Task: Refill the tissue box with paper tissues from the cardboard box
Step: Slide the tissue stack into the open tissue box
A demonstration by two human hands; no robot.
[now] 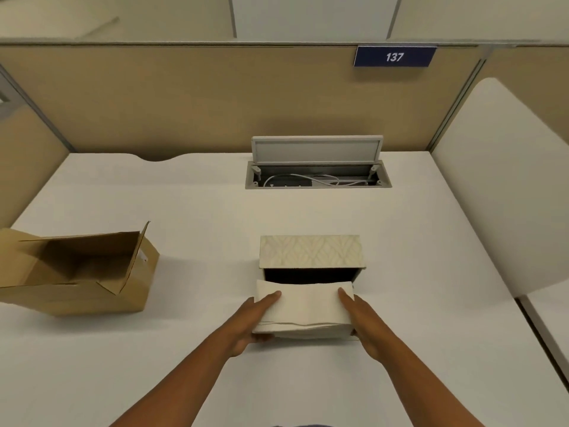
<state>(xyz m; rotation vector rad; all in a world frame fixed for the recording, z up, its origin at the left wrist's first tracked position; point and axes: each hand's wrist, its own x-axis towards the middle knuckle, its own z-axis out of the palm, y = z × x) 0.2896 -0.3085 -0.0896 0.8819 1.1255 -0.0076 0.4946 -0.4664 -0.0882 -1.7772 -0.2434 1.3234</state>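
Holding a stack of paper tissues (303, 309) between both hands, I have it just at the dark open side of the tissue box (311, 252), its far edge touching the opening. My left hand (249, 323) clasps the stack's left end: the fingers (271, 298) lie flat along the top and the thumb curls under the near corner. My right hand (366, 322) presses against the right end, fingers stretched forward along the top edge, the thumb hidden beneath. Both sets of fingers are closed onto the stack, not spread loose.

The tissue box sits on the white table (431, 241) a little nearer the near edge than the far one, roughly midway between the left and right edges. Its patterned cream panel faces up and its open side faces me. The stack lies between that opening and the near edge.

The cardboard box (77, 272) rests at the left edge of the table, well apart from the tissue box, flaps open; I cannot tell what is inside.

Near the far edge, a cable hatch (317, 167) stands with its grey lid raised, white cables showing in the recess. A blue sign (394, 57) reading 137 hangs on the tan partition (184, 97) behind the table.
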